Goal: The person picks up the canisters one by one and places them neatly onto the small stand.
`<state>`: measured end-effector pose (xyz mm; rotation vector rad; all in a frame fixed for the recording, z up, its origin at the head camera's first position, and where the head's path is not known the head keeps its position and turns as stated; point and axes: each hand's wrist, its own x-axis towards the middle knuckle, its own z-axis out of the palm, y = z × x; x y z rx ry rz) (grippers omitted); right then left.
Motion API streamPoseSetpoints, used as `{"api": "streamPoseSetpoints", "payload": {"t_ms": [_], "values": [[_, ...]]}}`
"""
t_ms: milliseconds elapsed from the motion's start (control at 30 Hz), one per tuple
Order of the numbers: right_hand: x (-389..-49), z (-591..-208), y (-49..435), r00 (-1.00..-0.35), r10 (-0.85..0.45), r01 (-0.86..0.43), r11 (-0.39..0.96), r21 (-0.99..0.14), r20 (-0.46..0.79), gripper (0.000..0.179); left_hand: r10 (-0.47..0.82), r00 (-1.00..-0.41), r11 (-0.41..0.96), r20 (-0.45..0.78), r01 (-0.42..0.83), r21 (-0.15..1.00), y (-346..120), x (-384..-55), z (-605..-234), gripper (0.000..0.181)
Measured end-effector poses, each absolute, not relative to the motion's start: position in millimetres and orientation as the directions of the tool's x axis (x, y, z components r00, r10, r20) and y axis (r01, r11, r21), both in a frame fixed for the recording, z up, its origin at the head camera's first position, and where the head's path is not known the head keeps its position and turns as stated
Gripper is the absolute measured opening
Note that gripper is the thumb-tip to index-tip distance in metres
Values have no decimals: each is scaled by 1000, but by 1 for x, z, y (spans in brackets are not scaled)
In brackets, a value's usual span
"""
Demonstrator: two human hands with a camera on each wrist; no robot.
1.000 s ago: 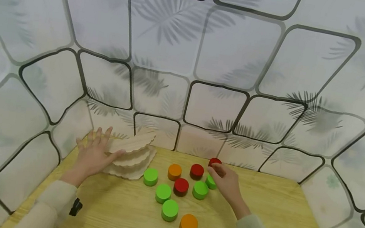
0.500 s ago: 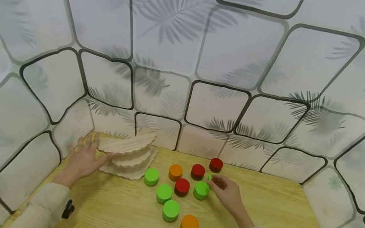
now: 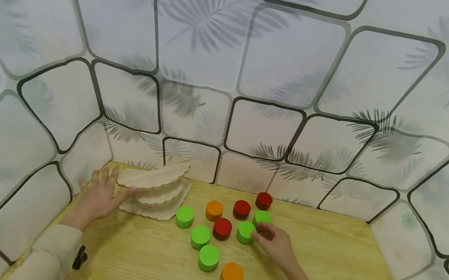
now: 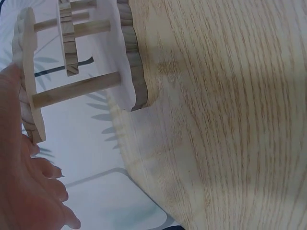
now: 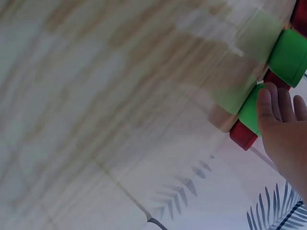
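While the left hand (image 3: 96, 197) spreads its released fingers, thumb at the wooden stand (image 3: 154, 179) by the far left corner of the table (image 3: 345, 262), the right hand (image 3: 279, 250), its loosely bent fingers also released, lies just beside a green block (image 3: 245, 232) roughly midway between left and right edges; contact is unclear.

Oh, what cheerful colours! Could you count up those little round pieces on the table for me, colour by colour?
Green pieces: 5
Red pieces: 3
Orange pieces: 2
Total: 10
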<state>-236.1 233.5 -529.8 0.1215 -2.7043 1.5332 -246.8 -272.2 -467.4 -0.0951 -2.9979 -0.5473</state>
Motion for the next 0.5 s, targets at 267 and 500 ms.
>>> {"api": "streamPoseSetpoints", "payload": {"t_ms": [267,500], "values": [[-235,-539,230,-997,-49,-72,539,-839,54,42,47,-993,940,109,81,332,-274,-249,-467,98],[-238,-541,228,-997,-61,-65,531,-845,38,55,37,-995,938,93,67,340,-276,-252,-463,97]]}}
